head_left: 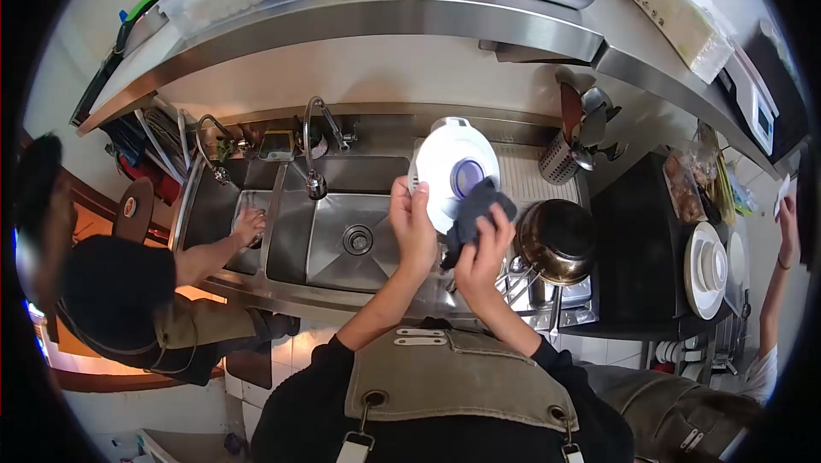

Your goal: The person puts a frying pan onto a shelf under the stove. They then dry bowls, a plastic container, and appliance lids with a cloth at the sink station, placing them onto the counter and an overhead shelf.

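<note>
My left hand (412, 225) grips the left edge of a white oval lid (438, 174), fingers behind it and thumb on its face. The lid is raised above the counter, right of the sink basin, and has a purple-ringed circle at its middle. In my right hand (485, 259) is a bunched dark grey cloth (479, 217), pressed against the lid's lower right part. Close to the right hand, an upturned steel pot (558, 241) with a dark base rests on the counter, with several metal utensils (520, 279) beside it.
The sink basin (329, 241) has a curved faucet (313, 147). At the left basin, a co-worker's hand (249, 225) reaches in. A utensil holder (559, 159) stands behind the pot. White plates (706, 282) sit at right, near another person's arm (776, 292). A steel shelf (368, 25) overhangs.
</note>
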Action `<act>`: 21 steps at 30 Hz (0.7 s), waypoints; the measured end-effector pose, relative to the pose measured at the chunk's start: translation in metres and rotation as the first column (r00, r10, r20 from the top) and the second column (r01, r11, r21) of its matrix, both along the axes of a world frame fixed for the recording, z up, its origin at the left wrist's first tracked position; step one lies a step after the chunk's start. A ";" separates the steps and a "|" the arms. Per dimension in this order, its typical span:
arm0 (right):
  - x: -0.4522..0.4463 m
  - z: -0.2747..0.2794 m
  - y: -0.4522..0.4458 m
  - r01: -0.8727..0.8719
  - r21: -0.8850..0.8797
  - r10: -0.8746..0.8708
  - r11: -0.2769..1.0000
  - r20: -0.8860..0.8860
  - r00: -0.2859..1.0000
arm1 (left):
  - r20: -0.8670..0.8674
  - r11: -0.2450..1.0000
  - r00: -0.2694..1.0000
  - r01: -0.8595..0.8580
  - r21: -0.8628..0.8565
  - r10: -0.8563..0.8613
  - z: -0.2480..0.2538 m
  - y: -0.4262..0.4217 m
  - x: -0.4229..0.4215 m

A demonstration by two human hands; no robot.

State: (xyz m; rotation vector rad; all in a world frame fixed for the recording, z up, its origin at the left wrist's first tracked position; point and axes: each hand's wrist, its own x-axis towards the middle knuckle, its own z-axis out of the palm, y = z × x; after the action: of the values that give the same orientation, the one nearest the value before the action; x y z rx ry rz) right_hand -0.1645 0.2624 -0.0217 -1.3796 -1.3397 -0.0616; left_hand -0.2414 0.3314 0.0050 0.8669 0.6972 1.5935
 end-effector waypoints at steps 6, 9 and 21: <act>-0.002 0.009 -0.002 -0.087 -0.061 0.098 0.994 0.214 0.972 | -0.182 0.999 0.983 0.041 0.016 -0.037 -0.015 -0.007 -0.001; -0.008 -0.001 -0.001 -0.124 0.085 0.105 0.989 0.196 0.975 | -0.255 0.993 0.966 0.064 0.101 -0.037 -0.011 -0.010 0.000; 0.007 0.058 0.026 -0.094 -0.090 0.107 0.992 0.158 0.982 | -0.419 0.957 0.889 0.261 0.129 -0.185 -0.022 -0.021 -0.006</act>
State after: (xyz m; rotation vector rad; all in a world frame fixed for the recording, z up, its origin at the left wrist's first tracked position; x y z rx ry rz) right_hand -0.1571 0.2883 0.0367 -1.3976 -1.5613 -0.0522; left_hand -0.2473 0.3099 -0.0169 1.3884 0.7130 1.2929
